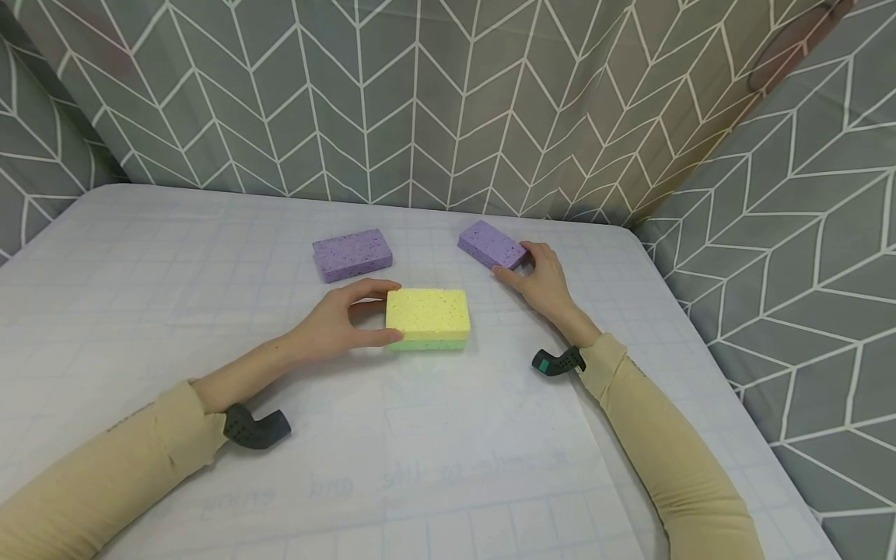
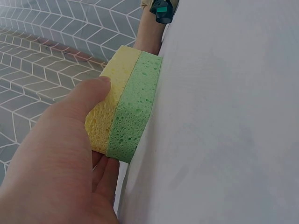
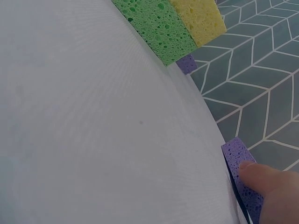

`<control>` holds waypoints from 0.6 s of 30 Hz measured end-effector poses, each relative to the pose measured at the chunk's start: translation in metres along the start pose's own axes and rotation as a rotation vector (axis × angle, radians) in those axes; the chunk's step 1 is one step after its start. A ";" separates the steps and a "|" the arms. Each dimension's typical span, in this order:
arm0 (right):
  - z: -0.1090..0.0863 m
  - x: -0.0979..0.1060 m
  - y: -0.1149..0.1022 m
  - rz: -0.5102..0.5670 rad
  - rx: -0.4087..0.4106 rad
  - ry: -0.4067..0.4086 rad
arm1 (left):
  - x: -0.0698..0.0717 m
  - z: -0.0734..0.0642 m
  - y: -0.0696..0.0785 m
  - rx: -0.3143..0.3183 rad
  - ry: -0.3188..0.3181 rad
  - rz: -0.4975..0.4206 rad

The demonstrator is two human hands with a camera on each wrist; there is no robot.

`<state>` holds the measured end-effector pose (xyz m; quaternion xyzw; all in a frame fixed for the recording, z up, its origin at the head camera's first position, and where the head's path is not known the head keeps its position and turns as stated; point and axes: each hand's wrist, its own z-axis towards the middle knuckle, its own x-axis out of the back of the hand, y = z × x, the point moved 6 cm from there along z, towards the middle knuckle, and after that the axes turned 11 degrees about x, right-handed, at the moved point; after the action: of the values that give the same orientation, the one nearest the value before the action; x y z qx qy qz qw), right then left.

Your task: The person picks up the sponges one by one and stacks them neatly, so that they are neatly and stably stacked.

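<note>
Yellow-and-green sponge block (image 1: 428,317) at centre, dark-speckled purple sponges (image 1: 353,255) above, grey backdrop (image 1: 392,101) with white chevrons across the top, beige sleeves (image 1: 119,467) lower left and right

Holds a yellow sponge (image 1: 428,313) and the green sponge (image 1: 428,344) right under it by the left side, with the left hand (image 1: 332,323). Pinches a purple sponge (image 1: 488,243) by its right end with the right hand (image 1: 540,284), a bit farther back. Has a second purple sponge (image 1: 353,255) lying flat on the white table (image 1: 210,249), just past the left hand and well apart from the first one. Wears long tan sleeves (image 1: 115,467), with a small black gadget (image 1: 256,428) at each wrist. Faces a gray curtain (image 1: 392,101) with white zigzag lines.
</note>
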<state>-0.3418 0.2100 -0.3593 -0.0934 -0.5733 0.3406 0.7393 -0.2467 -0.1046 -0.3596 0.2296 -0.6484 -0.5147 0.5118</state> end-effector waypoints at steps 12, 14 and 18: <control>0.000 0.001 0.000 0.011 0.002 0.012 | 0.000 0.000 0.001 0.009 0.000 -0.009; -0.001 0.001 0.000 0.014 0.000 0.013 | 0.000 0.000 0.001 0.012 0.001 -0.008; -0.001 0.001 0.000 0.020 0.000 0.016 | 0.000 -0.001 0.001 0.013 0.001 -0.008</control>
<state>-0.3412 0.2112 -0.3589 -0.1017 -0.5663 0.3473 0.7405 -0.2460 -0.1046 -0.3582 0.2359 -0.6505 -0.5125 0.5084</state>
